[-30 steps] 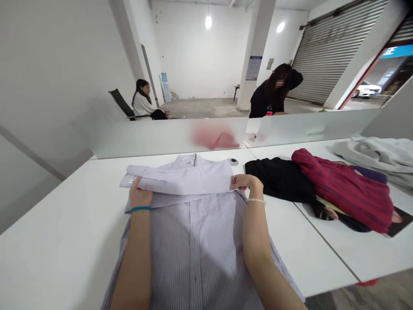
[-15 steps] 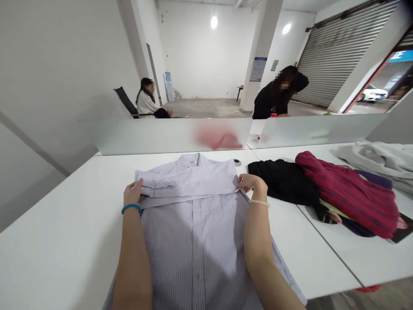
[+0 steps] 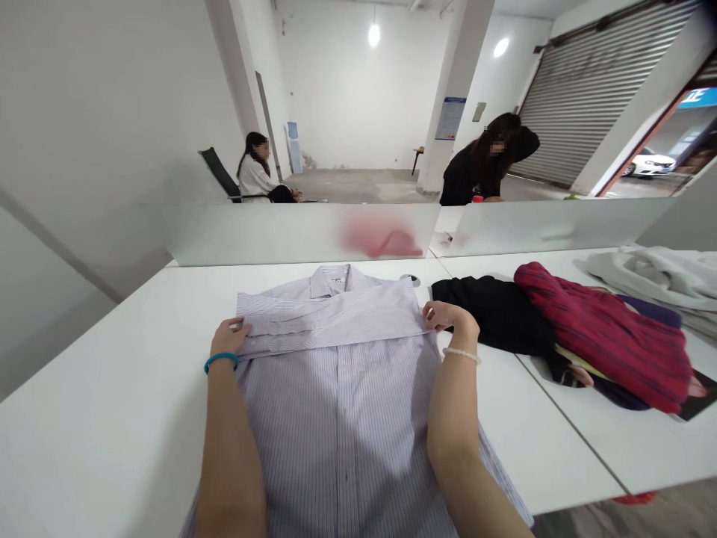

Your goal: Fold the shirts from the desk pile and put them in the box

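Note:
A lilac pinstriped button-front shirt (image 3: pixel 341 426) lies face up on the white table (image 3: pixel 106 396), its collar at the far side. A folded band of the shirt's cloth (image 3: pixel 330 317) crosses it just below the collar. My left hand (image 3: pixel 228 338) grips the band's left end, and a blue bracelet circles that wrist. At the right end, my right hand (image 3: pixel 449 315) pinches the fold, with a white beaded bracelet on the wrist. My forearms hide part of the shirt's lower front.
To the right lie a black garment (image 3: pixel 493 314), a red striped garment (image 3: pixel 605 336) and a pale grey garment (image 3: pixel 655 276). A frosted partition (image 3: pixel 291 232) runs along the table's far edge. Beyond it, a seated person (image 3: pixel 258 170) and a standing person in black (image 3: pixel 476 164) are present.
My right hand has moved slightly right, and the folded band now lies flatter and wider, showing more of the collar. My left hand has barely moved.

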`<action>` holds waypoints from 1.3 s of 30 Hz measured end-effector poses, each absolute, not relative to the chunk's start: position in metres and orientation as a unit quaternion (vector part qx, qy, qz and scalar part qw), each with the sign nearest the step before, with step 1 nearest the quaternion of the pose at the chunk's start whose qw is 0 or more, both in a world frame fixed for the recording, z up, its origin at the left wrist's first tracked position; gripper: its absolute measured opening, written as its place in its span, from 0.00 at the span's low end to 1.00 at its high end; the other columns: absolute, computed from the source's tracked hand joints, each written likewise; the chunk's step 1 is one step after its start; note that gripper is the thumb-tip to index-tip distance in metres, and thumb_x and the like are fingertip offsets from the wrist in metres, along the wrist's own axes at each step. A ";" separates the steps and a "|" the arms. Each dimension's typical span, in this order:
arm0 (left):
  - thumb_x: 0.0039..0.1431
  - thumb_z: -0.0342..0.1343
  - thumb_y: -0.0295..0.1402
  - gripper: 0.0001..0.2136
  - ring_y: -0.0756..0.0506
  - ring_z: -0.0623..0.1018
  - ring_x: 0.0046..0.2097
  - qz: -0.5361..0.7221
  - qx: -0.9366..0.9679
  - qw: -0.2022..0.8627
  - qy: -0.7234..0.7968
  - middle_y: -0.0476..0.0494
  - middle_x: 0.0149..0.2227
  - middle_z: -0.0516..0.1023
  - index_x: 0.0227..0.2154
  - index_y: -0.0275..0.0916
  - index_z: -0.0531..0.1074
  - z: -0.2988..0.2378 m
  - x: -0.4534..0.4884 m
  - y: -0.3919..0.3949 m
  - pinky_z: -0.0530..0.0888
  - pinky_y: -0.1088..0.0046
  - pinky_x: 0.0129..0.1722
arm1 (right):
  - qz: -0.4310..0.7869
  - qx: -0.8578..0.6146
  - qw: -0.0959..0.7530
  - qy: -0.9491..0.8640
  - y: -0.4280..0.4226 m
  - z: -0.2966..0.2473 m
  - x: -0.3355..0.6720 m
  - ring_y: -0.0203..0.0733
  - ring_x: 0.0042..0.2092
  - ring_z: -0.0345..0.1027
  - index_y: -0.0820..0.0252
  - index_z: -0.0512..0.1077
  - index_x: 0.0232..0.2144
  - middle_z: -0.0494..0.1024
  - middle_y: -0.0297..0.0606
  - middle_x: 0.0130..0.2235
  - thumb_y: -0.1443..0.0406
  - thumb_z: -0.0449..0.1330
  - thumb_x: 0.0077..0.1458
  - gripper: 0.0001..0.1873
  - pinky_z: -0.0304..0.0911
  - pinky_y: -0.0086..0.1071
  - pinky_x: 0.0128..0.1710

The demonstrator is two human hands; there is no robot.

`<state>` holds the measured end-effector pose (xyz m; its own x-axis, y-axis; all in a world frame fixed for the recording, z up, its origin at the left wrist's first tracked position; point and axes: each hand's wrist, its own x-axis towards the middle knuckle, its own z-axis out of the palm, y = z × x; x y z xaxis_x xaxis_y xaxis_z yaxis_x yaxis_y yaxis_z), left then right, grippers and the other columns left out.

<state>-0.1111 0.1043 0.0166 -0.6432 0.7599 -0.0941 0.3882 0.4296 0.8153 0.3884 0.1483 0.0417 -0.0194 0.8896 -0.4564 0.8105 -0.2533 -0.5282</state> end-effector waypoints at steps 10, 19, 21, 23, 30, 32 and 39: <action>0.59 0.48 0.34 0.16 0.37 0.75 0.46 0.324 0.427 0.064 0.842 0.37 0.43 0.77 0.49 0.39 0.67 0.014 -0.079 0.108 0.70 0.58 0.46 | 0.188 -0.677 0.162 -0.692 0.170 0.054 0.322 0.43 0.53 0.64 0.61 0.65 0.52 0.69 0.47 0.54 0.60 0.48 0.63 0.19 0.58 0.35 0.52; 0.63 0.38 0.38 0.24 0.37 0.53 0.65 0.211 0.581 0.015 0.786 0.37 0.65 0.55 0.60 0.35 0.60 0.008 -0.029 0.127 0.49 0.52 0.63 | 0.141 -0.708 0.101 -0.685 0.187 -0.008 0.283 0.57 0.67 0.32 0.58 0.49 0.65 0.44 0.46 0.68 0.51 0.35 0.64 0.32 0.32 0.59 0.61; 0.62 0.41 0.40 0.26 0.35 0.52 0.66 0.167 0.596 0.039 0.785 0.37 0.64 0.56 0.59 0.34 0.60 0.000 -0.022 0.130 0.47 0.48 0.63 | 0.134 -0.715 0.091 -0.680 0.190 -0.012 0.288 0.55 0.67 0.32 0.58 0.48 0.65 0.44 0.45 0.68 0.50 0.32 0.64 0.33 0.31 0.58 0.61; 0.61 0.41 0.42 0.28 0.35 0.50 0.66 0.130 0.602 0.049 0.786 0.38 0.65 0.55 0.60 0.32 0.59 -0.007 -0.020 0.131 0.46 0.49 0.63 | 0.125 -0.721 0.090 -0.676 0.192 -0.014 0.293 0.55 0.67 0.32 0.59 0.47 0.66 0.44 0.45 0.68 0.51 0.32 0.64 0.33 0.31 0.57 0.62; 0.62 0.33 0.45 0.30 0.36 0.46 0.67 0.062 0.608 0.033 0.791 0.42 0.67 0.49 0.63 0.32 0.52 -0.011 -0.024 0.133 0.45 0.50 0.64 | 0.056 -0.705 0.100 -0.700 0.186 -0.025 0.296 0.56 0.67 0.36 0.60 0.49 0.65 0.47 0.45 0.67 0.53 0.34 0.65 0.31 0.33 0.56 0.61; 0.62 0.33 0.44 0.31 0.35 0.45 0.67 0.059 0.607 0.029 0.792 0.41 0.67 0.48 0.63 0.31 0.51 -0.010 -0.021 0.134 0.44 0.49 0.64 | 0.026 -0.702 0.103 -0.704 0.184 -0.026 0.297 0.56 0.66 0.39 0.60 0.51 0.64 0.50 0.46 0.66 0.54 0.34 0.65 0.31 0.37 0.56 0.61; 0.62 0.32 0.43 0.31 0.34 0.47 0.67 0.074 0.612 0.018 0.787 0.38 0.66 0.50 0.63 0.29 0.53 -0.011 -0.019 0.135 0.45 0.47 0.63 | 0.027 -0.710 0.101 -0.697 0.181 -0.021 0.295 0.55 0.66 0.39 0.59 0.52 0.64 0.50 0.45 0.66 0.54 0.34 0.65 0.30 0.36 0.55 0.61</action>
<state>-0.0189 0.1349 -0.0112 -0.2491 0.9665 0.0617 0.9611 0.2389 0.1387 0.2953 0.1807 -0.0208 0.0277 0.9944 0.1024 0.9836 -0.0088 -0.1802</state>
